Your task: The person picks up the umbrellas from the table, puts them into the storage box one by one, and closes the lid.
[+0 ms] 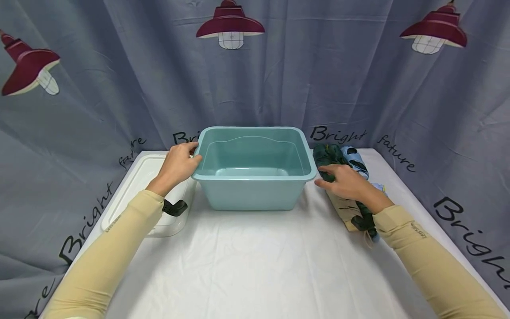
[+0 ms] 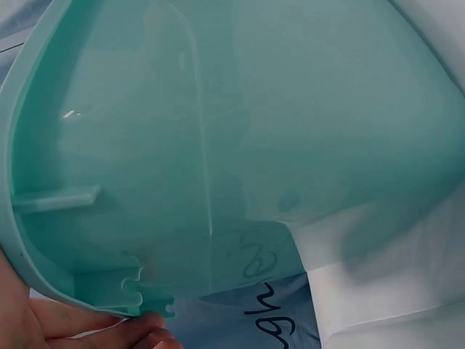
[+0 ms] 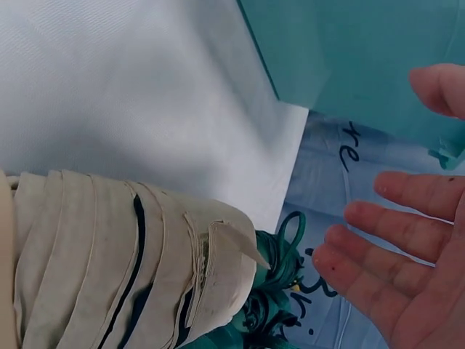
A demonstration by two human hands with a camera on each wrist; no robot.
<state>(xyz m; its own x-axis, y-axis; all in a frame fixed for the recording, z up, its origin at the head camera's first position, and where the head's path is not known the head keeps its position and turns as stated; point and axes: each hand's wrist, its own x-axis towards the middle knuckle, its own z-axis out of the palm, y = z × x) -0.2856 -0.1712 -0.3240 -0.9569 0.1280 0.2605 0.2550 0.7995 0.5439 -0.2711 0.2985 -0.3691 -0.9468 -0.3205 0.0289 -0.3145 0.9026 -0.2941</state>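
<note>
A teal plastic tub stands upright on the table, its rim toward me. My left hand grips the tub's left rim; in the left wrist view its fingers curl in under the rim's edge. At the tub's right side, my right hand holds nothing, its thumb and fingers spread near the rim. Below and beside that hand lie folded umbrellas: a beige one, a dark green one and a light blue patterned one. The hand partly hides them in the head view.
A white translucent lid lies flat on the table's left side, partly under my left arm. White cloth covers the table. A grey-blue curtain with printed lamps hangs close behind and on both sides.
</note>
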